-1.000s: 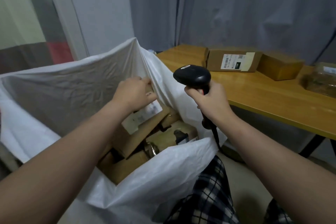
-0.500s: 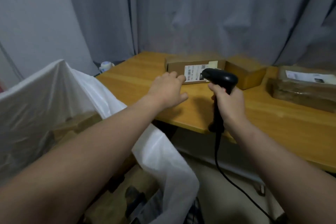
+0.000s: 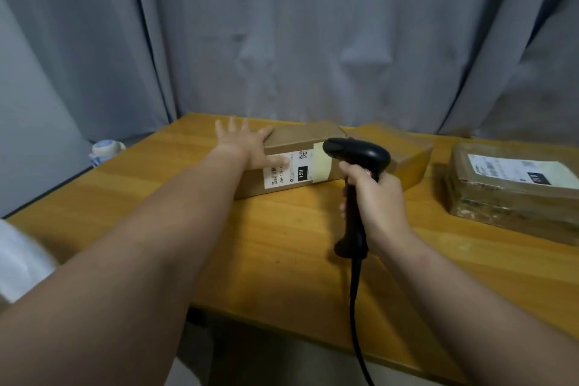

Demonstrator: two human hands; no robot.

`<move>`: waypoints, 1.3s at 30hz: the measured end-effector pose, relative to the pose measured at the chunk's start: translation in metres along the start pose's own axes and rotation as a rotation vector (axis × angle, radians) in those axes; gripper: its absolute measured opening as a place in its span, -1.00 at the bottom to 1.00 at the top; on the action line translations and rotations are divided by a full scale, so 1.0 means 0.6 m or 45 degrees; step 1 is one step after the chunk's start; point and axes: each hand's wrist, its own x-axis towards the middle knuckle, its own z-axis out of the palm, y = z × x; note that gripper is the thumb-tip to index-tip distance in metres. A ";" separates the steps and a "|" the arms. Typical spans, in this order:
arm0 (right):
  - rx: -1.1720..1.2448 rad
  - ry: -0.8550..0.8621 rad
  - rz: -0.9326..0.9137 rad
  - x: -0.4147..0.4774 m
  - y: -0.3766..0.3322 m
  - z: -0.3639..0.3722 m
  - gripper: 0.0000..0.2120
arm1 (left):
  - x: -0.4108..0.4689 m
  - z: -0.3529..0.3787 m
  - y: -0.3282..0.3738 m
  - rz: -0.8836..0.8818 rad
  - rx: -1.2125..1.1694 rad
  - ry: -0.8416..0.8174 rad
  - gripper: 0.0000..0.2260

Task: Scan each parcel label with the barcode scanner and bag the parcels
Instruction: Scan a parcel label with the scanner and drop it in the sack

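Note:
A long brown cardboard parcel lies on the wooden table, its white label facing me. My left hand reaches over its left end with fingers spread, the thumb resting on the label. My right hand grips the handle of a black barcode scanner, whose head sits just in front of the parcel's right part. The scanner's cable hangs down past the table's front edge. A sliver of the white bag shows at the left edge.
A second brown box sits right behind the scanner. A tape-wrapped parcel with a white label lies at the right. A small white roll stands by the table's left corner. Grey curtains hang behind the table.
My left hand left the bag, where it held a parcel, and reached across the table to the long parcel. My view turned from the bag to the table. The scanner stayed in my right hand.

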 end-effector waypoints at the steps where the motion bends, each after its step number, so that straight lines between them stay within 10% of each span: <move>1: 0.007 0.006 0.008 -0.001 0.001 -0.002 -0.80 | 0.001 0.001 -0.006 -0.006 -0.075 -0.047 -0.13; 7: -0.092 -0.026 -0.086 -0.025 -0.018 -0.027 -0.79 | -0.085 0.008 -0.013 0.110 -0.184 0.053 -0.12; 20: -1.555 -0.247 -0.487 -0.173 -0.099 -0.142 -0.19 | -0.373 -0.037 0.059 0.515 -0.068 0.156 -0.06; 30: -0.168 -0.249 -0.272 -0.221 -0.094 -0.209 -0.80 | -0.406 -0.239 0.165 0.762 0.465 0.440 -0.14; 39: 0.028 -0.107 -0.287 -0.209 -0.041 -0.254 -0.65 | -0.378 -0.221 0.199 0.732 -1.007 0.613 -0.49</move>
